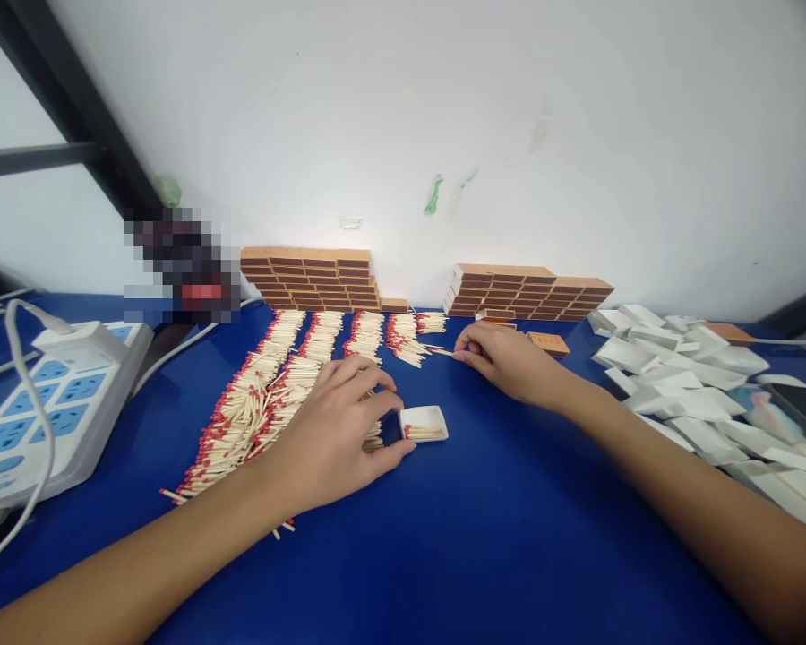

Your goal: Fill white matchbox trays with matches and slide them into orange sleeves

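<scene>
The left hand (339, 430) lies over the near end of the rows of matches (288, 381), and its thumb and forefinger close lightly on the left end of a small white tray (424, 423). The tray sits on the blue table (484, 537) in front of the person, with a few red-tipped matches lying flat inside. The right hand (503, 363) pinches a single match (443, 352) between thumb and fingertips, just beside the far end of the rows.

Behind the rows, two stacks of brown boxes (312, 279) stand against the white wall. One loose brown box (547, 342) lies near the right wrist. Any print on them is too small to read. A heap of empty white trays (685, 385) is on the right, and a white power strip (47, 403) with blue sockets on the left.
</scene>
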A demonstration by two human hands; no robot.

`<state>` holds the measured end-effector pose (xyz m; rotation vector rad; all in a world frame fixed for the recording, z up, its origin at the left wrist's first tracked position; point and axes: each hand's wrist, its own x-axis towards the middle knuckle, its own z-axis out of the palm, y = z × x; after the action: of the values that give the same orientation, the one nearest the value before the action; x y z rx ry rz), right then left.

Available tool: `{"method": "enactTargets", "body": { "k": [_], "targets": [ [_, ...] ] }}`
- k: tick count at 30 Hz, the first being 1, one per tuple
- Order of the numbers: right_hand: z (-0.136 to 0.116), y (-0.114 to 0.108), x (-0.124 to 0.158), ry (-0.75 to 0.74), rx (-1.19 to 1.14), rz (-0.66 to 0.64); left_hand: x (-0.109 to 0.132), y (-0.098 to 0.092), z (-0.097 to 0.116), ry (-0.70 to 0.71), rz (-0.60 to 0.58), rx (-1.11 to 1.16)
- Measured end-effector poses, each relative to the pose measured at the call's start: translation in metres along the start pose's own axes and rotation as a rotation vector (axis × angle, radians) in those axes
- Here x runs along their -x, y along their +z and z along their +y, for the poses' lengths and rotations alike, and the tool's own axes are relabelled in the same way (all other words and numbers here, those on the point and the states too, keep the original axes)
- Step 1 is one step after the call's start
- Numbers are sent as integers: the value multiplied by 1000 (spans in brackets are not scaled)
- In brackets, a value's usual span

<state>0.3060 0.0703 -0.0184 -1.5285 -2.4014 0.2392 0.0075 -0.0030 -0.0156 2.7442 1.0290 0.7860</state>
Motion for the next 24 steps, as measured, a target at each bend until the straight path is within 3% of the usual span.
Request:
{"method": "enactTargets", "body": {
  "k": [15, 20, 24],
  "targets": [
    [6, -11, 7, 73, 58, -113, 0, 0, -1, -1, -11, -8],
    [2, -20, 10, 10, 69, -69, 1, 1, -1, -2, -6, -6],
    [-1, -16, 10, -49, 45, -124, 1, 1, -1, -2, -13, -6]
  ]
}}
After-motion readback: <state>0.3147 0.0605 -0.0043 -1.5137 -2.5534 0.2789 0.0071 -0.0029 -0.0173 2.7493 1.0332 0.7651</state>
